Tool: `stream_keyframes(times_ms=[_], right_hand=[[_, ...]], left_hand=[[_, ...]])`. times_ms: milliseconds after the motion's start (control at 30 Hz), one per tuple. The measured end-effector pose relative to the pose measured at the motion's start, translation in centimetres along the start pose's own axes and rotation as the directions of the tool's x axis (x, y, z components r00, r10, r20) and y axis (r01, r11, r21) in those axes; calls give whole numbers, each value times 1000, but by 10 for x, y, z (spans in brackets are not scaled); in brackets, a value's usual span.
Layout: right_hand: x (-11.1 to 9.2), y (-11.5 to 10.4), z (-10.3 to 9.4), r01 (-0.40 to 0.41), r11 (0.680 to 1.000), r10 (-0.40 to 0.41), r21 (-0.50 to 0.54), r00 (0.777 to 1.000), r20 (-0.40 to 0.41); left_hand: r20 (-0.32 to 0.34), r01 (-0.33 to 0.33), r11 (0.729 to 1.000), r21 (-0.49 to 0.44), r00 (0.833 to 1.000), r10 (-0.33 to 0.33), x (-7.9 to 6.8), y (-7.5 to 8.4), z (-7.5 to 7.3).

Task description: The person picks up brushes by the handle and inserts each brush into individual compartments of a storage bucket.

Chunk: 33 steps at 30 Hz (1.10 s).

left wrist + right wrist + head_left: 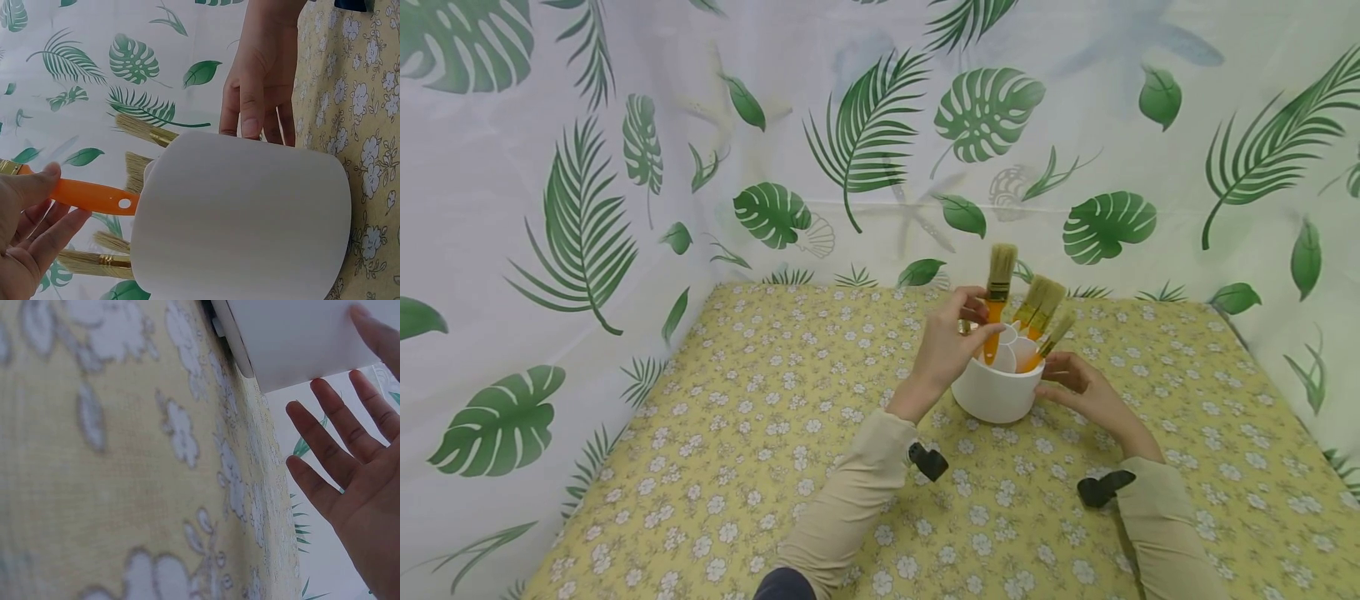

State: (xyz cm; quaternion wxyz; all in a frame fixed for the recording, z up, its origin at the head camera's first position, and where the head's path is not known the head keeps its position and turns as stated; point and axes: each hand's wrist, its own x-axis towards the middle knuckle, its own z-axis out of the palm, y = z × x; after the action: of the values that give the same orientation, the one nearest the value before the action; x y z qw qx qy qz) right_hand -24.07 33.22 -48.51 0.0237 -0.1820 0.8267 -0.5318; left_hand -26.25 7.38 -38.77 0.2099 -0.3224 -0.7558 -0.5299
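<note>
A round white brush holder [996, 398] with a divided inside stands upright on the table. My left hand [946, 346] pinches a flat paintbrush [1001, 267] by its orange handle, bristles up. In the left wrist view the handle [90, 195] has its holed end at the holder's rim. Several more orange-handled paintbrushes [1042, 302] lean inside the holder, bristles up, their lower ends hidden. Against the holder's right side, my right hand [1084, 390] rests with fingers loosely extended. The right wrist view shows the thumb and fingertips [320, 384] at the white wall.
A yellow floral cloth [737, 433] covers the table. White curtains [880, 150] printed with green leaves hang behind it and at both sides. Small black devices [929, 462] sit on both wrists.
</note>
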Motion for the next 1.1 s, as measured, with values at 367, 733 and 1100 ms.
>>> stream_keyframes(times_ms=[367, 733, 1100], right_hand=[[0, 0, 1, 3, 999, -3, -32, 1000, -8], [0, -1, 0, -9, 1000, 9, -21, 1000, -13], [1, -1, 0, -16, 999, 16, -34, 1000, -7]], left_hand=[[34, 41, 999, -16, 999, -41, -2, 4, 4], [48, 9, 1000, 0, 999, -9, -5, 1, 8], [62, 15, 1000, 19, 998, -16, -7, -4, 12]])
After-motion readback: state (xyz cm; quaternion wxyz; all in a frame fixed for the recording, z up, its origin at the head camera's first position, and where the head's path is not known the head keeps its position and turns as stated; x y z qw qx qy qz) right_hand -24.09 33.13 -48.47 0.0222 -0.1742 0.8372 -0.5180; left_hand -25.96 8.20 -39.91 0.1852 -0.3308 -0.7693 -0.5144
